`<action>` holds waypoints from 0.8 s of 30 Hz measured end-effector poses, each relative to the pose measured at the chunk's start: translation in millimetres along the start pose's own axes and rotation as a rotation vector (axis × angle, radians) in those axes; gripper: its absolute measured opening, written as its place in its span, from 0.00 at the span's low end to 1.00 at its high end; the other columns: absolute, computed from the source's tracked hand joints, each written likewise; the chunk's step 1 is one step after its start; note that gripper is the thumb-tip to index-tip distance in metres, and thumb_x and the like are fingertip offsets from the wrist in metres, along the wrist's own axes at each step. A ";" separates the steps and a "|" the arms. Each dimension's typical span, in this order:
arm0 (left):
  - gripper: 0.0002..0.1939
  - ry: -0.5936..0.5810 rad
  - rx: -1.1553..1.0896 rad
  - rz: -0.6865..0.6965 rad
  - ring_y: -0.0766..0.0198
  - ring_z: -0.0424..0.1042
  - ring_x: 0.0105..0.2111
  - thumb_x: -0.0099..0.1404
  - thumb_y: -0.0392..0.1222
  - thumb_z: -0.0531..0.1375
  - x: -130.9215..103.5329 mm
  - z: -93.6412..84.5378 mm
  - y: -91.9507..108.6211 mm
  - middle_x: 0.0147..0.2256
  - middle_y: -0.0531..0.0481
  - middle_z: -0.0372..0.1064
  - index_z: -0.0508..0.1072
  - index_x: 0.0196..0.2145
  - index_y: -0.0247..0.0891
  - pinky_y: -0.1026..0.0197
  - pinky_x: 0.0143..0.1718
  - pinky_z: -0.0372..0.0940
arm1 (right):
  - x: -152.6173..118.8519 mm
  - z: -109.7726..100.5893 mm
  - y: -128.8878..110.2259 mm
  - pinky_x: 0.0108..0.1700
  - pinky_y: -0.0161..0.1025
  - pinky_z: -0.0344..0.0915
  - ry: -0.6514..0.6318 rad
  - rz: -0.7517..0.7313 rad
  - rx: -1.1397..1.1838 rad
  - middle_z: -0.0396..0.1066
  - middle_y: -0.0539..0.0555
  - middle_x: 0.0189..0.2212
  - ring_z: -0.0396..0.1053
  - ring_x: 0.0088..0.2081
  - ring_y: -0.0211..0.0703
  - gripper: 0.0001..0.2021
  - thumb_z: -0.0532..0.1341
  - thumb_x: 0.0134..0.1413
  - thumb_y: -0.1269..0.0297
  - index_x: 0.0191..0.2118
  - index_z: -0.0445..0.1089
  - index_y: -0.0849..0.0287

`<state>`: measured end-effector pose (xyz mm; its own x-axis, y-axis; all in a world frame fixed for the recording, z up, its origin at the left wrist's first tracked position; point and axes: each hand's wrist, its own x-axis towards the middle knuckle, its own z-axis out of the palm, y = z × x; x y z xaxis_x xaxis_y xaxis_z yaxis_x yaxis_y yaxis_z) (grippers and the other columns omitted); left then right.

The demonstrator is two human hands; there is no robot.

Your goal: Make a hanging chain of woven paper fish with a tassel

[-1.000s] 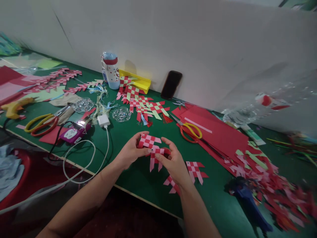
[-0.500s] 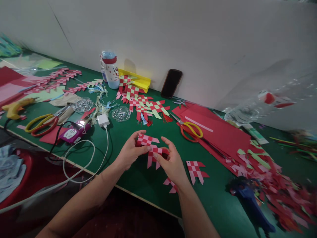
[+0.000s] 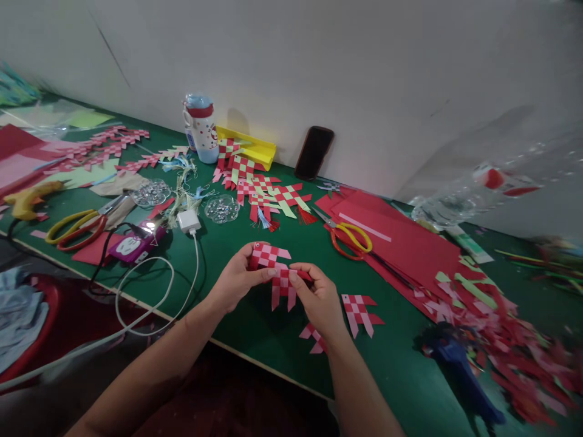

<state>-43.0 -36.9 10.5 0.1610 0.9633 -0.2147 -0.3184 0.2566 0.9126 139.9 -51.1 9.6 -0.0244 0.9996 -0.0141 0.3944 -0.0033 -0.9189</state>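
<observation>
Between my hands are woven red-and-pink paper fish (image 3: 283,280), seemingly two, one overlapping the other. My left hand (image 3: 239,276) grips them from the left, thumb across the front and fingers behind. At the right, my right hand (image 3: 317,297) pinches the lower one near its tail strips between thumb and fingers. Another checkered paper fish (image 3: 358,312) with a small eye lies on the table right of my right hand. A further pink-and-red woven piece (image 3: 313,337) is partly hidden under my right wrist.
Scissors (image 3: 348,238) rest by red paper sheets (image 3: 401,233). A blue glue gun (image 3: 462,370) lies near paper scraps (image 3: 514,346). More woven fish (image 3: 257,188), a bottle (image 3: 204,130), a phone (image 3: 314,153), a purple power strip (image 3: 136,243), and a white cable (image 3: 197,267) surround the hands.
My right index finger, raised before, has come down onto the paper fish, so the right hand now pinches its edge. My left hand stays nearly still.
</observation>
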 end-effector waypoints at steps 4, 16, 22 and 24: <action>0.31 -0.008 0.001 -0.016 0.67 0.72 0.33 0.52 0.37 0.70 0.1 -0.8 0.0 0.36 0.51 0.72 0.64 0.52 0.37 0.63 0.40 0.67 | -0.6 1.3 -0.5 0.38 0.39 0.65 0.017 -0.009 0.002 0.74 0.52 0.34 0.69 0.34 0.44 0.13 0.60 0.56 0.52 0.40 0.73 0.55; 0.35 0.061 -0.003 -0.005 0.68 0.72 0.31 0.50 0.38 0.71 0.6 1.2 -1.4 0.33 0.54 0.72 0.63 0.54 0.39 0.64 0.37 0.67 | -2.8 4.2 -1.7 0.34 0.37 0.65 0.002 -0.029 0.006 0.73 0.52 0.31 0.69 0.32 0.42 0.12 0.60 0.57 0.53 0.38 0.73 0.56; 0.35 0.094 -0.017 0.012 0.67 0.72 0.31 0.49 0.37 0.71 0.5 3.0 -2.1 0.33 0.54 0.72 0.63 0.52 0.39 0.64 0.36 0.67 | -2.8 4.8 0.8 0.32 0.36 0.63 -0.026 -0.023 0.005 0.73 0.51 0.29 0.68 0.31 0.42 0.12 0.59 0.57 0.53 0.36 0.73 0.57; 0.34 0.100 -0.013 0.017 0.68 0.71 0.30 0.49 0.37 0.71 0.5 3.1 -2.9 0.32 0.55 0.72 0.63 0.52 0.39 0.65 0.36 0.67 | -2.8 5.1 2.5 0.32 0.36 0.62 -0.030 -0.022 0.009 0.73 0.51 0.29 0.68 0.31 0.41 0.12 0.60 0.57 0.54 0.36 0.73 0.57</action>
<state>-39.2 -37.4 8.8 0.0614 0.9705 -0.2333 -0.3327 0.2402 0.9119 136.3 -54.1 5.3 -0.0606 0.9982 -0.0053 0.3851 0.0184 -0.9227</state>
